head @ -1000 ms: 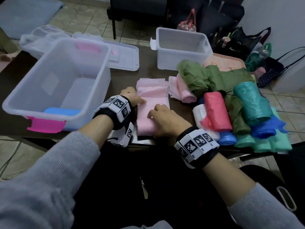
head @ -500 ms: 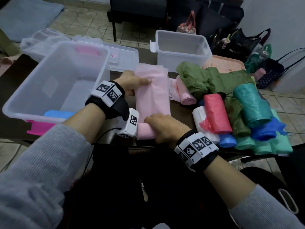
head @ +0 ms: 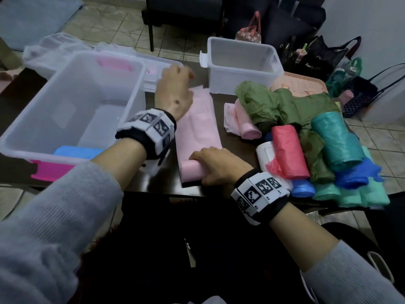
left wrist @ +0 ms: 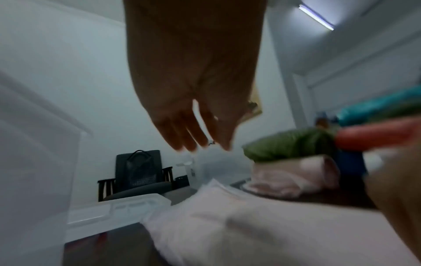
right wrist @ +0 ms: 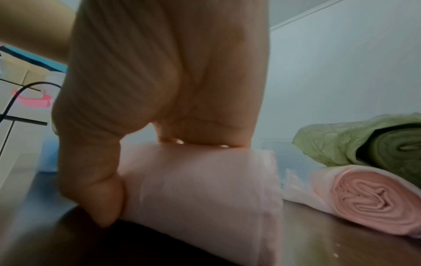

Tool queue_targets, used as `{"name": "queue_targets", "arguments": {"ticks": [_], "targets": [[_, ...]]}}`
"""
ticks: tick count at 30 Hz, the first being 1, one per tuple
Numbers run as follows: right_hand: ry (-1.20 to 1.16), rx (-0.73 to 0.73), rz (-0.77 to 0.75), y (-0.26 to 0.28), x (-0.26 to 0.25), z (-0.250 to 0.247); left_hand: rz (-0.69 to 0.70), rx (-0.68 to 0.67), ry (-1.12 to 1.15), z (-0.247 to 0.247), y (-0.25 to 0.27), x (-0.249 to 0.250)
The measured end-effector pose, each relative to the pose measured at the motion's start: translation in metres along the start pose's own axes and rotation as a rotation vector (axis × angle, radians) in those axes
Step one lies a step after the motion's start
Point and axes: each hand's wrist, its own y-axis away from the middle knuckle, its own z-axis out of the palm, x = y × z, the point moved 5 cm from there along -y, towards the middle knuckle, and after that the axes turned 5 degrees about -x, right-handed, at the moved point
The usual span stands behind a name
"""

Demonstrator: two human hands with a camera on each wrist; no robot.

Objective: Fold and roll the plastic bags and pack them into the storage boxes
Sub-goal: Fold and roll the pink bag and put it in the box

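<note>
The pink bag lies folded into a long strip on the dark table, between the large storage box on its left and the pile of finished rolls on its right. The near end of the strip is already wound into a short roll.

The right hand grips that rolled end, thumb against its near side and fingers curled over the top. The left hand hovers over the far end of the strip with fingers loosely extended, holding nothing (the head view is blurred there, so contact with the plastic cannot be confirmed).

Procedure for the step in hand, as judged from this position:
1. Flatten the far end of the strip so trapped air escapes.
2. Keep light tension along the strip while rolling away from the body.
3. Keep the roll's edges square to the strip; a skewed start will likely cone out.

Count, relative to the pink bag: two storage boxes, the large one at left holding one blue roll, and the small storage box beyond its far end, with nothing visible inside. To the right, roughly ten rolled or bundled bags; an exact count is not possible where they overlap.
</note>
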Motion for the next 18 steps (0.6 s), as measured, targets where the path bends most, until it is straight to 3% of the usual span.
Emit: {"name": "queue_targets", "arguments": {"ticks": [2,4,6,11,18], "targets": [[0.021,0.012,0.002,-0.001,0.001,0.002,0.114,-0.315,-0.112,0.031,0.01,0.003],[0.052,0.009,0.005,-0.001,0.001,0.005,0.1,-0.619,-0.169,0.063,0.025,-0.007],[0.088,-0.014,0.013,-0.001,0.0,0.009,0.04,-0.749,-0.201,0.082,0.036,-0.019],[0.025,-0.093,0.034,-0.004,-0.003,0.013,0.062,-0.836,-0.229,0.088,0.042,-0.027],[-0.071,-0.105,-0.002,-0.006,-0.008,0.01,0.117,-0.846,-0.232,0.089,0.042,-0.034]]}}
